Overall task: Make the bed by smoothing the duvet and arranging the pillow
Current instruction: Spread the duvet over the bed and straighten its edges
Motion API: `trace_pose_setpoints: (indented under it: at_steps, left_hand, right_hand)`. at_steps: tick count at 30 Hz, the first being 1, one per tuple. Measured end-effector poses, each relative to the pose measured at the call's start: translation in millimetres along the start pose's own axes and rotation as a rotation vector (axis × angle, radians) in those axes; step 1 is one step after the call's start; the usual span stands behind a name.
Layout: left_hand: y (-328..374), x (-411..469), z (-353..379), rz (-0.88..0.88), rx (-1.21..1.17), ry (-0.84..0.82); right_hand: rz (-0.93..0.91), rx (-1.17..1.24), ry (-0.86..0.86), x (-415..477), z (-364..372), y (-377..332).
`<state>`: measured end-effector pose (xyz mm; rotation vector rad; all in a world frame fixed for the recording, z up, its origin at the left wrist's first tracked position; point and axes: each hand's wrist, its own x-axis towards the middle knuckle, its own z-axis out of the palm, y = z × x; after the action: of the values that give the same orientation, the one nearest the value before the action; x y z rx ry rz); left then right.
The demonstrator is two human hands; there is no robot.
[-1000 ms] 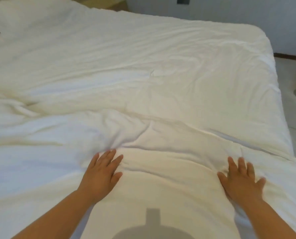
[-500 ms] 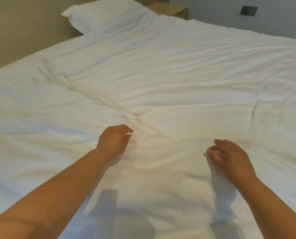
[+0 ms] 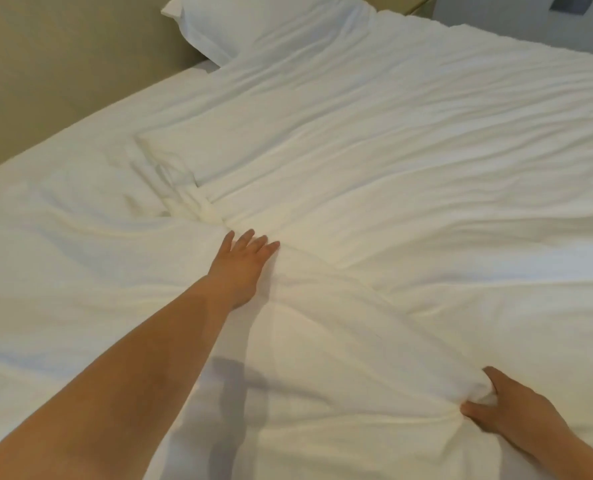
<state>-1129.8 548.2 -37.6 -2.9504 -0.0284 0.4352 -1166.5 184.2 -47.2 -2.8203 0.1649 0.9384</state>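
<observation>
A white duvet (image 3: 409, 161) covers most of the bed, with creases running across it and a bunched fold near the middle left. A white pillow (image 3: 253, 19) lies at the far head end, partly under the duvet's edge. My left hand (image 3: 241, 265) reaches forward and lies flat on the duvet with fingers straight, just below the bunched fold. My right hand (image 3: 509, 414) is near the bottom right and grips a gathered lump of duvet fabric between thumb and fingers.
A beige headboard (image 3: 63, 74) runs along the left. A wooden nightstand (image 3: 419, 1) shows at the top behind the pillow. A grey wall with a dark switch plate (image 3: 570, 3) stands at the far right.
My view has swung left toward the pillow. My left hand has stretched forward and flattened on the duvet. My right hand has drawn back toward me and taken hold of a bunch of fabric.
</observation>
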Motion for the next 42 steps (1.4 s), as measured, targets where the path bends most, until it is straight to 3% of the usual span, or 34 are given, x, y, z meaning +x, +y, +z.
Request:
trace_pose_setpoints:
  at_steps: [3, 5, 7, 9, 11, 12, 15, 19, 23, 27, 32, 36, 42]
  left_hand:
    - [-16.1, 17.5, 8.5, -0.005, -0.028, -0.177]
    - [-22.5, 23.0, 7.2, 0.016, 0.037, -0.139]
    - [-43.6, 33.6, -6.3, -0.065, -0.068, 0.072]
    - [-72.7, 53.0, -37.9, -0.202, -0.203, 0.416]
    - [-91.2, 78.3, -75.1, -0.240, -0.199, 0.632]
    - [-93.4, 90.9, -89.9, -0.223, -0.184, 0.660]
    - [-82.3, 127.0, -85.3, -0.142, -0.163, 0.587]
    - [-69.9, 148.3, 9.5, -0.061, -0.078, 0.419]
    - [-57.7, 148.6, 51.2, -0.149, -0.174, 0.248]
    - [-56.6, 144.9, 31.8, -0.253, -0.207, 0.147]
    - [-52.4, 72.6, 45.5, -0.182, -0.300, 0.369]
    - [-52.4, -17.4, 51.2, -0.371, -0.347, 0.107]
    - [-49.2, -118.5, 56.5, -0.417, -0.319, -0.112]
  right_hand:
    - [-0.006, 0.142, 0.048, 3.9, -5.3, -9.2]
    - [-0.024, 0.219, 0.173, 4.1, -20.6, -18.1]
    - [-0.103, 0.250, 0.378, 6.7, -52.7, -36.8]
    - [-0.192, 0.207, 0.591, 19.3, -92.4, -57.1]
    - [-0.150, 0.204, 0.667, 40.8, -123.9, -75.6]
    - [-0.088, 0.213, 0.658, 52.6, -132.6, -83.7]
    - [0.045, 0.152, 0.688, 89.6, -129.3, -91.8]
    - [0.031, -0.038, 0.587, 124.1, -82.5, -94.4]
    - [-0.089, -0.080, 0.556, 150.5, -44.9, -83.4]
    - [-0.010, -0.115, 0.362, 143.2, -54.6, -84.9]
    - [-0.018, -0.160, 0.337, 103.0, -59.8, -95.5]
    - [-0.135, -0.137, 0.321, 48.9, -42.7, -102.8]
    - [-0.320, -0.189, 0.227, -29.2, -13.3, -98.4]
